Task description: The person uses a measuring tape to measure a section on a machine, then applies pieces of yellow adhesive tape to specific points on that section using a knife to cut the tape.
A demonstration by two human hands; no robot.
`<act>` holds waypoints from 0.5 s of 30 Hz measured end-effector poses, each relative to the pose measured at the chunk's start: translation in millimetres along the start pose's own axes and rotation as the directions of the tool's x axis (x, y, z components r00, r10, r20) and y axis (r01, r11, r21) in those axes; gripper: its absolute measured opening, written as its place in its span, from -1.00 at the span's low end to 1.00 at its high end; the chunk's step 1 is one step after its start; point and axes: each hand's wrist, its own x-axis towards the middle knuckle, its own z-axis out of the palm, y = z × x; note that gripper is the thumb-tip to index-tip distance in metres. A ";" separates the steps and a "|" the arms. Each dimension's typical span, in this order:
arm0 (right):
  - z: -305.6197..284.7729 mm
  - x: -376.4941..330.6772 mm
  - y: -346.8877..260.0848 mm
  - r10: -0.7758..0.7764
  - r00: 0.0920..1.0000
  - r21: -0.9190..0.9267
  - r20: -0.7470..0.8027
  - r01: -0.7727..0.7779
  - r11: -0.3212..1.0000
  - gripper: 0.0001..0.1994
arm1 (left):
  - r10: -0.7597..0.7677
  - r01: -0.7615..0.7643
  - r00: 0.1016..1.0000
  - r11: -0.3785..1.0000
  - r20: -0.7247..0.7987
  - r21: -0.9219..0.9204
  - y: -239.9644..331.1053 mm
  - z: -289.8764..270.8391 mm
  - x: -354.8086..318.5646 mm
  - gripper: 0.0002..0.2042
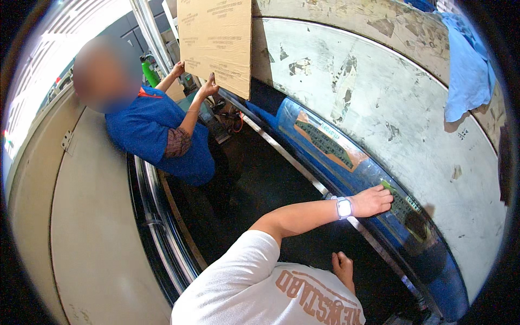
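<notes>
Along the glossy blue curved band (262,114), seemingly partway.
Orange-edged dark sheet (324,142) flat; left hand (372,200) touching green-edged dark sheet (403,208), grip unclear; right hand (342,265) curled, contents hidden.

head cam | L of fisheye pair | worn, looks dn | wearer's L hand (371,202) nr | co-worker (162,135) farther

Your left hand (374,200) covers one end of the green patterned piece (403,208), so you cannot tell how firmly you touch it. You cannot see into your curled right hand (342,264), hidden past the wrist by your white shirt (238,290), itself cut by the lower edge. Your co-worker's head (105,73) is blurred; the cardboard sheet (216,43) runs off the top.
</notes>
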 end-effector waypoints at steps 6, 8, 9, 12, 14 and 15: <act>1.1 -0.3 0.2 0.018 0.999 0.014 0.040 -0.018 1.000 -0.68 | 0.018 -0.018 0.999 1.000 -0.030 -0.012 -1.3 4.0 -0.7 -0.93; 2.4 -0.1 0.2 0.022 0.999 0.008 0.046 -0.023 1.000 -0.68 | 0.022 -0.023 0.999 1.000 -0.029 -0.019 -1.9 5.0 -1.3 -0.92; 2.4 0.2 -1.1 0.026 0.998 0.005 0.048 -0.026 1.000 -0.68 | 0.024 -0.025 0.999 0.999 -0.029 -0.023 -2.3 5.5 -1.7 -0.92; 3.3 0.6 -1.3 0.032 0.998 -0.008 0.051 -0.031 0.999 -0.68 | 0.040 -0.041 0.999 0.998 -0.026 -0.049 -2.2 5.9 -1.6 -0.92; 4.4 0.6 0.1 0.029 0.998 -0.010 0.050 -0.029 1.000 -0.69 | 0.061 -0.063 0.997 0.997 -0.037 -0.042 -1.3 5.5 -0.8 -0.92; 5.7 0.8 1.5 0.027 0.999 -0.008 0.047 -0.027 1.000 -0.69 | 0.072 -0.073 0.997 0.997 -0.043 -0.039 -1.2 5.7 -0.6 -0.92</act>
